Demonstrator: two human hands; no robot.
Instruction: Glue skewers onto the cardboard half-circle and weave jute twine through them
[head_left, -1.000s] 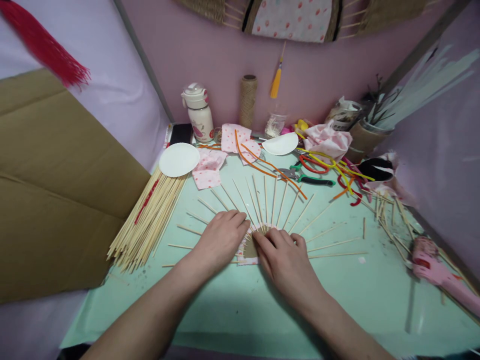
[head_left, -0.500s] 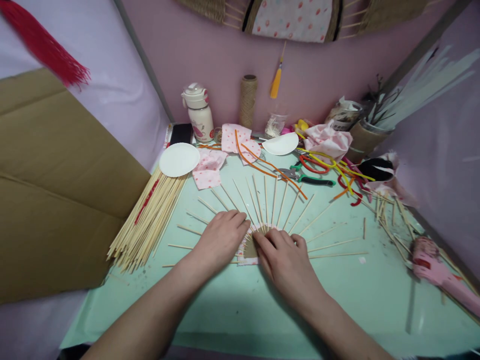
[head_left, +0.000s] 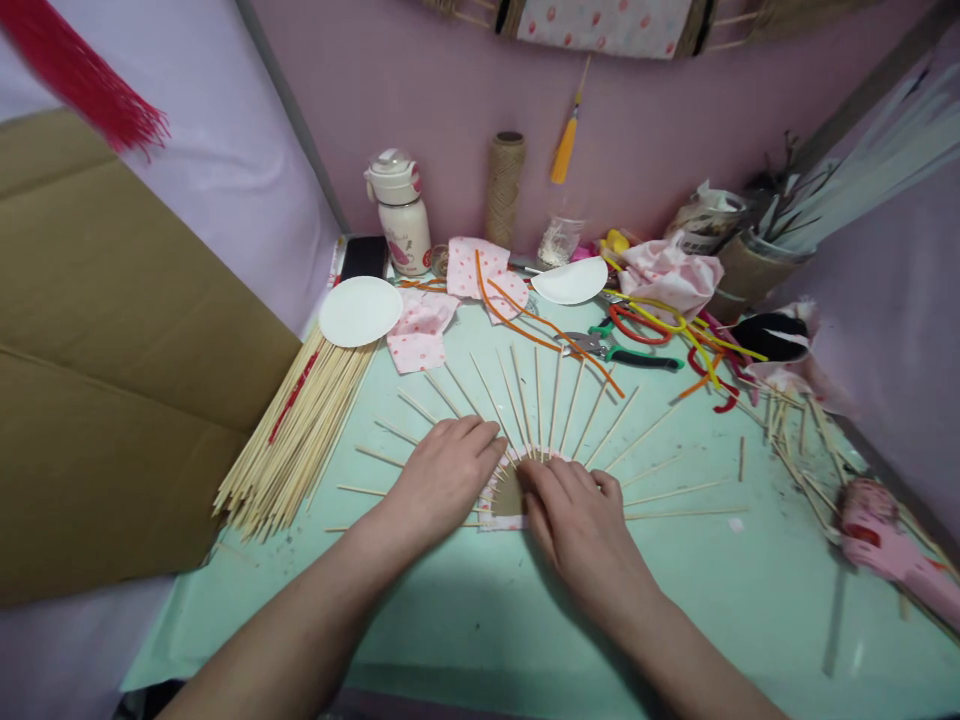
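A half-round cardboard piece [head_left: 511, 494] with a pink-and-white patterned cloth edge lies flat on the table. Thin wooden sticks [head_left: 555, 400] spread out from its curved rim like a fan. My left hand [head_left: 454, 465] rests over the fan's left side, its fingers together and bent down onto the sticks near the rim. On the right side, my right hand [head_left: 574, 505] has its fingers curled down onto the cardboard and stick ends. Both hands press the fan to the table, and their thumbs are mostly hidden.
Left lies a stick bundle [head_left: 300, 440] below a white paper disc [head_left: 361, 311], beside a large cardboard sheet [head_left: 127, 360]. Behind are a bottle [head_left: 405, 225], twine spool [head_left: 505, 190], cloth scraps and green-handled pliers [head_left: 641, 357]. A pink glue gun [head_left: 877, 535] lies right.
The view has shifted slightly, so the background sits higher in the picture. My right hand has moved a little to the right, showing more cardboard; my left hand stays almost in place.
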